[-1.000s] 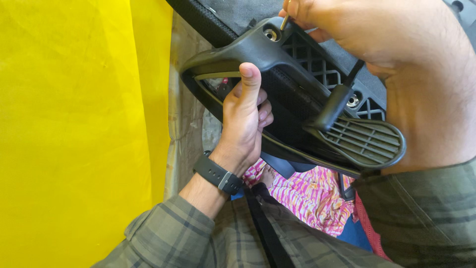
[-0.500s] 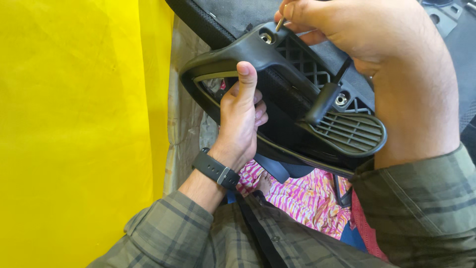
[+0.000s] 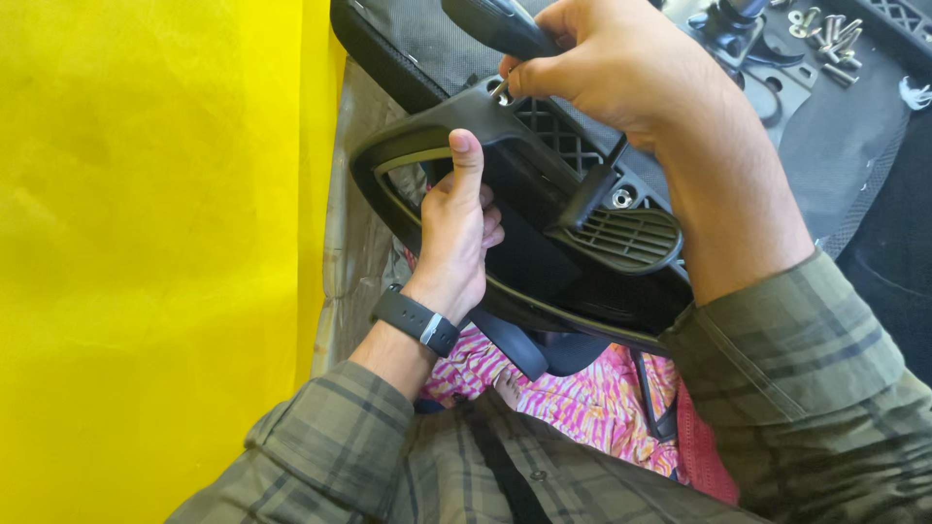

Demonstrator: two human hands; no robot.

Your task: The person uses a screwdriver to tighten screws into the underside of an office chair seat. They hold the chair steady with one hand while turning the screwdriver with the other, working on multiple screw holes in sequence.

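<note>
My left hand, with a dark band at the wrist, grips the looped handle of a black plastic housing, thumb pointing up along it. The housing has grid vents and a slatted oval grille, and a silver screw sits in one hole. My right hand is closed around the black handle of a screwdriver, whose tip meets a screw hole at the housing's top edge. Both sleeves are green plaid.
A bright yellow sheet fills the left side. Pink patterned cloth lies under the housing. Several loose screws rest on a dark mat at the top right, beside another black part.
The view has shifted, so the housing and both hands sit lower in frame. The screwdriver handle and the loose screws at the top right have come into view.
</note>
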